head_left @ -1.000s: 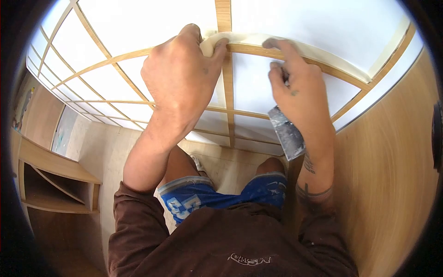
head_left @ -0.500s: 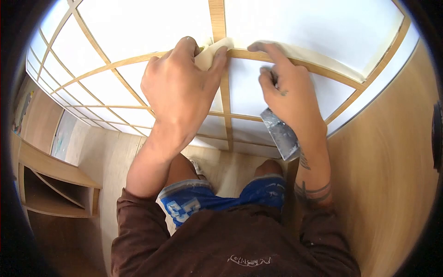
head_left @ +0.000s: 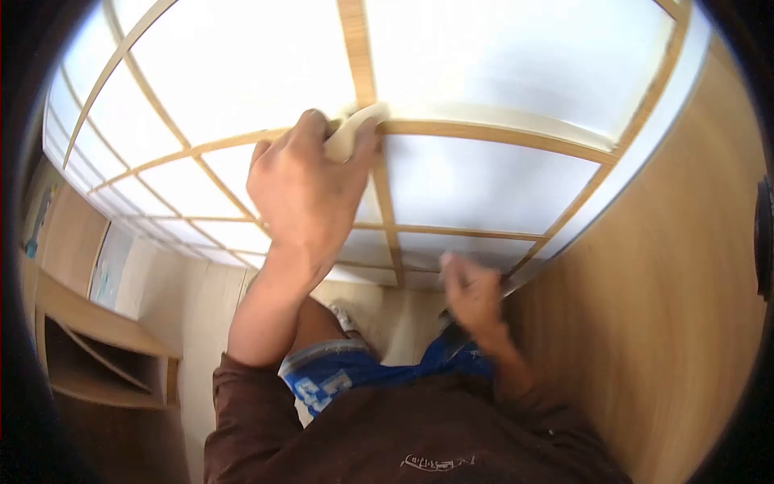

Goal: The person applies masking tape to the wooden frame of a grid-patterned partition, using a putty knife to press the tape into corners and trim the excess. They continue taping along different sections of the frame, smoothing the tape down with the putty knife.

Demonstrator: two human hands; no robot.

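Observation:
My left hand is closed on a roll of pale masking tape, held against a crossing of the wooden lattice. A strip of pale tape runs along the upper side of the lattice bar, right of the roll. My right hand is low, in front of the panel's bottom and above my right leg. Its fingers look curled, but they are smeared by motion. A dark edge shows beside it, too blurred to make out.
White panes fill the lattice ahead. A wooden panel stands on the right. At the lower left is a wooden shelf unit with open compartments. Pale floor lies below, with my feet on it.
My right hand has moved down and back from the lattice bar toward my lap. The metal scraper under it no longer shows clearly. The view has shifted, and my left hand still holds the tape.

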